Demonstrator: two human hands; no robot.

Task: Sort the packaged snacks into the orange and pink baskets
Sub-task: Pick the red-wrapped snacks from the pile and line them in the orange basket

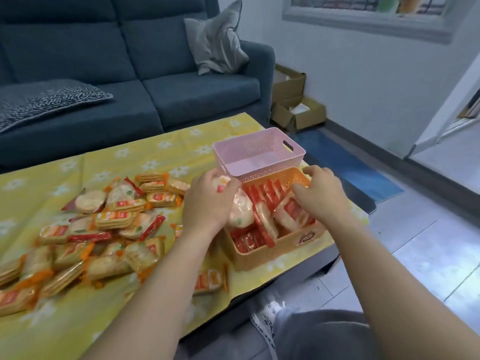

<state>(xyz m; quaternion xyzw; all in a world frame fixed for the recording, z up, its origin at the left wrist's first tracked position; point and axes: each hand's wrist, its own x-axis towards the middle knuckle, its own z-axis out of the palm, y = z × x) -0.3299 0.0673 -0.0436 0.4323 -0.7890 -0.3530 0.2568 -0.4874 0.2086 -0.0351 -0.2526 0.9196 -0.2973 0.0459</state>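
Fingers of the left hand curl round a pale round packet, gripping it just above the near-left corner of the pink basket. The right hand arches over the orange basket, fingertips down among the red-and-white packets; I cannot tell whether they pinch one or only touch. Those packets stand on edge, packed tight, with another round one wedged beside them. The pink basket sits right behind and shows nothing inside. Most of the pile of snacks lies loose on the yellow cloth to the left.

The risks: a hard push from the right hand could topple the standing row or nudge the orange basket toward the nearby table corner. And with both baskets touching, the round packet could easily land in the wrong one.
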